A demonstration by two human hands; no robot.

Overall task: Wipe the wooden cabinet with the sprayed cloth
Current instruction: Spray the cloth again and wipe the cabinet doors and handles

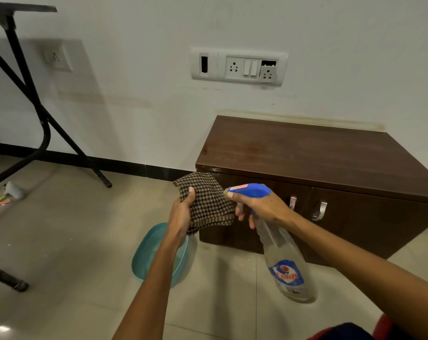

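A low dark wooden cabinet (306, 153) stands against the white wall at the right, with two metal door handles on its front. My left hand (182, 213) grips a brown checked cloth (205, 200), held up in front of the cabinet's left corner. My right hand (259, 204) holds a clear spray bottle (285, 261) by its blue trigger head (251, 190). The nozzle points at the cloth from a few centimetres away.
A teal plastic basin (144, 253) sits on the tiled floor below my left forearm. Black folding table legs (40, 114) stand at the left, with small litter (11, 192) on the floor near them. A switch and socket panel (240, 67) is on the wall.
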